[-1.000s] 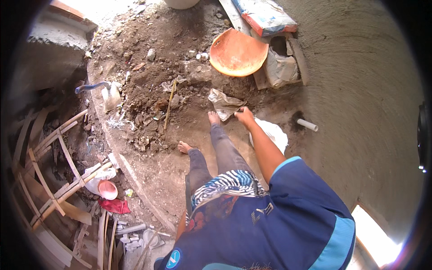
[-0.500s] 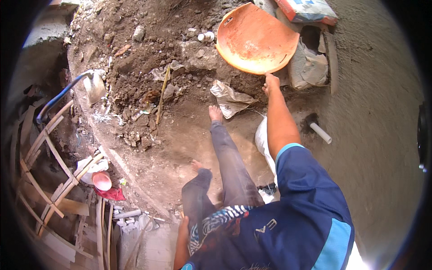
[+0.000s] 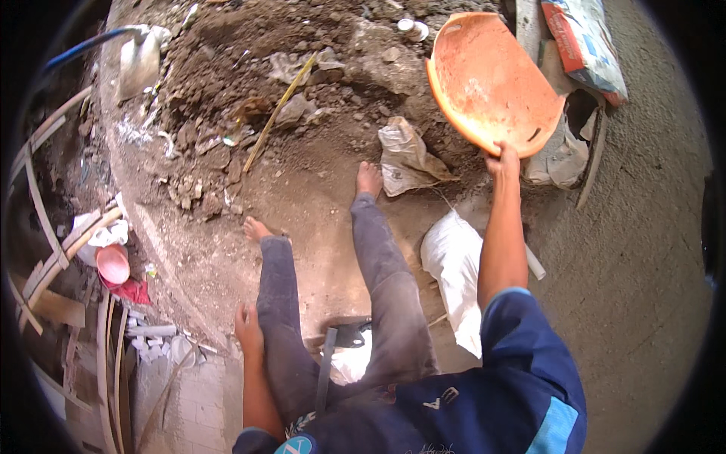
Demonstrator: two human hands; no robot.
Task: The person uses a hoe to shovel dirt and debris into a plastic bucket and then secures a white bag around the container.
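An orange plastic tub (image 3: pixel 491 83), shallow and dusty with slots near its rim, is held out in front of me at the upper right. My right hand (image 3: pixel 504 160) grips its near edge, fingers closed over the rim. Down beside my left knee hangs my left hand (image 3: pixel 248 327), holding nothing, its fingers a little apart. Close to my right foot lies a crumpled, dirty sack (image 3: pixel 408 160). A full white sack (image 3: pixel 456 265) rests along the inner side of my right forearm.
Loose soil and rubble (image 3: pixel 204 144) cover the ground ahead, with a yellowish stick (image 3: pixel 280 112) across them. A shovel blade (image 3: pixel 140 66) stands at the left. Bamboo strips (image 3: pixel 72 242) and a pink bowl (image 3: pixel 113 264) are further left. A cement bag (image 3: pixel 586 49) leans behind the tub.
My view has shifted and my left foot now stands further left. The tub, still in my right hand, appears further right and lower. My left hand has come forward into fuller view.
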